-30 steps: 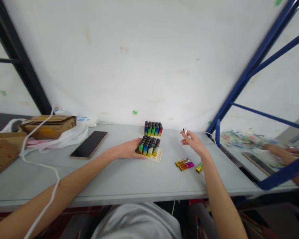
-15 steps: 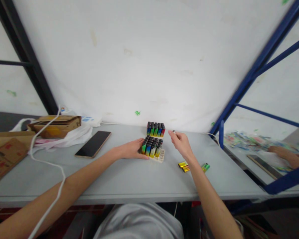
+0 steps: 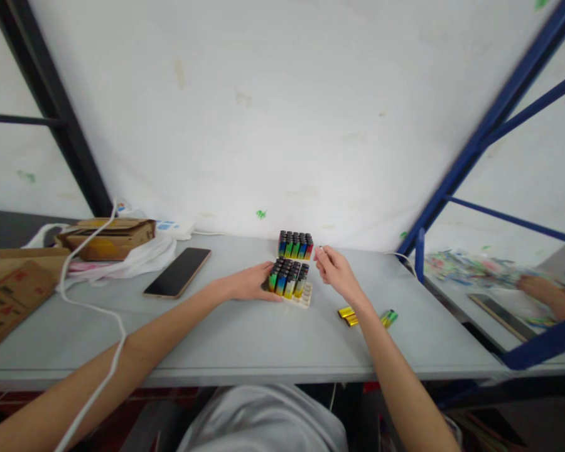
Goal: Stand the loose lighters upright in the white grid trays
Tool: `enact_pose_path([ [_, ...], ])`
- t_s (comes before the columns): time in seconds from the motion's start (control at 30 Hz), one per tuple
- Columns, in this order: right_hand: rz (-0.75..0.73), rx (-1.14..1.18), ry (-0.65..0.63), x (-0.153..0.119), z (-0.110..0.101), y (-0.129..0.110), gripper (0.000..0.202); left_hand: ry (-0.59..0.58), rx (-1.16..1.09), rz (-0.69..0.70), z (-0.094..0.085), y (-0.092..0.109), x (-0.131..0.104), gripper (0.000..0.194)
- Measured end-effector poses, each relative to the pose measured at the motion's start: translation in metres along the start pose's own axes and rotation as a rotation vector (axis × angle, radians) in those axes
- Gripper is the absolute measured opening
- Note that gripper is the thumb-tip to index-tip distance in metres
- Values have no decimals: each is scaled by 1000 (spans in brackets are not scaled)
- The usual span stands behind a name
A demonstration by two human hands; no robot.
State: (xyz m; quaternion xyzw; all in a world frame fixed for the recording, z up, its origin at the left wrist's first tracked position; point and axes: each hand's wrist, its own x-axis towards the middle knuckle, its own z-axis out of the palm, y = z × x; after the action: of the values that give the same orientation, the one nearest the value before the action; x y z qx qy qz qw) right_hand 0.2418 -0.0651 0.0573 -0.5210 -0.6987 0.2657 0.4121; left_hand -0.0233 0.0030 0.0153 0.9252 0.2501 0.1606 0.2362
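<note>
A white holed tray [image 3: 302, 304] holds several rows of upright lighters [image 3: 287, 276] with black tops and multicoloured bodies. My left hand [image 3: 254, 282] grips the tray's left side, thumb along the front and fingers behind. Bare holes show along the tray's right edge. To the right of it, my right hand [image 3: 335, 270] is raised and closed in a pinch on what looks like a lighter, mostly hidden by the fingers; only its small tip shows. Behind the first tray stands a second block of lighters [image 3: 295, 245]. Loose yellow lighters [image 3: 347, 315] and green-yellow lighters [image 3: 388, 319] lie near my right forearm.
A black-screened phone [image 3: 177, 272] lies on the grey table [image 3: 245, 351] at left, near cardboard boxes [image 3: 110, 238] and a white plastic bag [image 3: 136, 258]. A white cable [image 3: 117, 326] hangs across my left forearm. Blue frame bars [image 3: 456, 169] separate another person's hand [image 3: 539, 292] at right.
My right hand has shifted slightly left toward the tray and turned a little, hiding more of the held lighter. My left hand stays on the tray.
</note>
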Motion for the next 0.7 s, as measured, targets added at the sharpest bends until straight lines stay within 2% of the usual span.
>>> enact_pose_path([
  [0.13,-128,-20,-48,-10,-14,-21,48,-6,11,8,0,0,0,79],
  [0.3,-249,-396,-120,-22,-27,-43,41,0,9,23,1,-4,-1,78],
  [0.37,-240,-429,-207,-23,-29,-44,40,-3,13,18,1,-4,-1,76],
  [0.47,-179,-357,-329,-24,-28,-41,32,-3,19,3,1,-3,-1,76],
  [0.7,-115,-308,-427,-25,-18,-40,30,17,20,8,3,-5,-1,77],
])
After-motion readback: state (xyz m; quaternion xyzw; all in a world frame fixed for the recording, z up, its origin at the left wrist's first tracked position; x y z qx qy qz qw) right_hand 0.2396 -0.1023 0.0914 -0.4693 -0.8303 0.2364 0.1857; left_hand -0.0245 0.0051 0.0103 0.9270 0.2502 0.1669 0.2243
